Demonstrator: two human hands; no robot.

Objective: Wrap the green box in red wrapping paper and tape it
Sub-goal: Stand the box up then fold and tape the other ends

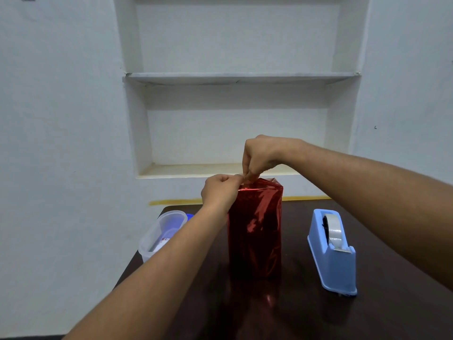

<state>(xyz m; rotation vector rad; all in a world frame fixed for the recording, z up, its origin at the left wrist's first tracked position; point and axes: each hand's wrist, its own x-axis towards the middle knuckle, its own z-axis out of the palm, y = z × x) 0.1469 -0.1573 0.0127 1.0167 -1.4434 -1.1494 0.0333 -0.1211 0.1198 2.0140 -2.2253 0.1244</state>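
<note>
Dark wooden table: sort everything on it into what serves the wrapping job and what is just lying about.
Part of the job:
- tall upright box covered in shiny red wrapping paper, its top fold pinched by the left hand and right hand
- light blue plastic tape dispenser with a clear tape roll

Lying about:
- translucent plastic container at the table's left edge

A tall box wrapped in shiny red paper point(255, 229) stands upright at the centre of a dark table point(306, 315). Both hands meet at its top left edge: the left hand point(219, 191) and right hand point(262, 155) pinch there with curled fingers. A blue tape dispenser point(334, 253) sits lower right; a clear plastic tub point(161, 231) sits left.
</note>
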